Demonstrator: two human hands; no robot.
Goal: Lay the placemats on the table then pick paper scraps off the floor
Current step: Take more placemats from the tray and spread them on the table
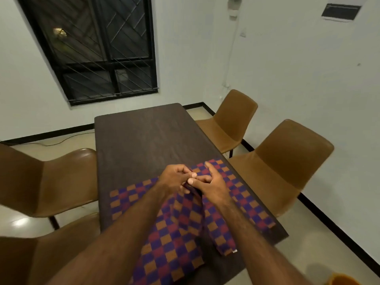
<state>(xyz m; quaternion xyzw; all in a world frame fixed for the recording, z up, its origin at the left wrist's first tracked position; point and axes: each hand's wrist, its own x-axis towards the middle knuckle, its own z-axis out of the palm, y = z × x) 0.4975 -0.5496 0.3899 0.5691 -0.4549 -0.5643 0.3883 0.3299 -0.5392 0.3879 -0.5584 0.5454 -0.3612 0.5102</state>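
Observation:
A checkered placemat (pixel 242 194) in orange, purple and red lies flat across the near part of the dark wooden table (pixel 144 136). Above it hangs a second checkered placemat (pixel 181 221), draped down toward me in folds. My left hand (pixel 174 177) and my right hand (pixel 209 182) meet at its top edge, both pinching the cloth between thumb and fingers. No paper scraps show on the floor in this view.
Two brown chairs (pixel 232 124) (pixel 283 161) stand along the table's right side and two more (pixel 47 182) (pixel 41 260) along the left. A barred dark window (pixel 98 48) is on the far wall. A cable (pixel 55 142) runs along the floor. An orange object (pixel 345 279) peeks in at bottom right.

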